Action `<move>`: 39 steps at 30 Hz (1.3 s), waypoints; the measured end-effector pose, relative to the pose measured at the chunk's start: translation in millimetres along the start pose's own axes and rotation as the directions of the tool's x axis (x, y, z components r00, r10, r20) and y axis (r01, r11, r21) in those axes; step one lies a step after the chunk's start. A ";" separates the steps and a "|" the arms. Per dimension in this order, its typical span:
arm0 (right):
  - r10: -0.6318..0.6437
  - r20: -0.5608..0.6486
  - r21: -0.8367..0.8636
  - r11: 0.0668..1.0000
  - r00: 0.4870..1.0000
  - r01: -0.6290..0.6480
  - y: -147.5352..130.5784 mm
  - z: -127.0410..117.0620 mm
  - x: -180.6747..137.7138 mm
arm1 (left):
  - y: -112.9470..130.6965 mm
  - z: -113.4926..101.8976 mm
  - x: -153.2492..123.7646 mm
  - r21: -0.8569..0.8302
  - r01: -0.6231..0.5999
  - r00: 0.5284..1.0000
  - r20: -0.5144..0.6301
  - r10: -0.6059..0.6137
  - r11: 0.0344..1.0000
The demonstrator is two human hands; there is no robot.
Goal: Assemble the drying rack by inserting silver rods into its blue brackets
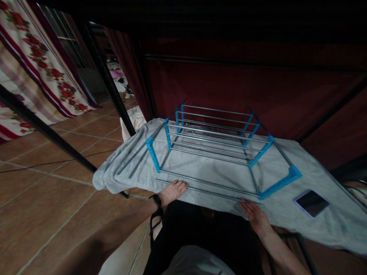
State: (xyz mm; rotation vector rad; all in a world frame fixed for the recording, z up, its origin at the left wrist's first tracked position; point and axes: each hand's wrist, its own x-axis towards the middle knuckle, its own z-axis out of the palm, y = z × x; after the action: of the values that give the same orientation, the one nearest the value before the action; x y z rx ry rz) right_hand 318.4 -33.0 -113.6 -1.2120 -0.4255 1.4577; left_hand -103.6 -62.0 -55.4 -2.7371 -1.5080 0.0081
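Note:
A rack of grey metal rods with blue plastic brackets (154, 156) stands on a grey cloth (206, 168). Along the cloth's near edge, in front of the rack, lies a loose thin metal rod (213, 193). My left hand (172, 191), wearing a dark wristband, is closed over this rod left of its middle, knuckles up. Near the rod's right end, my right hand (254, 215) grips it from below with the fingertips, palm turned partly upward. Two more loose rods (137, 162) rest side by side on the cloth, left of the rack.
A phone (312, 203) lies on the cloth to the right. Black metal posts (114, 88) frame the left side, and a dark red curtain (206, 84) hangs behind. A cable (57, 162) crosses the tiled floor (65, 202); a floral curtain (43, 65) hangs far left.

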 end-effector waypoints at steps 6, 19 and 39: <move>-0.181 -0.104 0.041 0.982 0.978 0.186 21.1 12.3 -16.4 | -0.8 16.9 -4.8 -0.021 0.078 0.990 -0.115 -0.079 0.997; -0.171 -0.128 0.032 0.984 0.977 0.177 14.9 16.4 -16.3 | 2.8 21.4 -6.5 -0.168 0.203 0.958 -0.171 -0.232 0.964; -0.182 -0.272 0.228 0.942 0.945 0.247 -6.4 41.0 -15.4 | -14.3 36.8 24.4 -0.158 0.058 0.938 -0.330 -0.108 0.986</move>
State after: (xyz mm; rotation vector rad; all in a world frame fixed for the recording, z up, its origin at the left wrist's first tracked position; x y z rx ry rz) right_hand 284.6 -30.1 -85.1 -1.0808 -0.1822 1.1174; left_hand -103.1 -33.3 -91.9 -2.5959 -1.5730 -0.5655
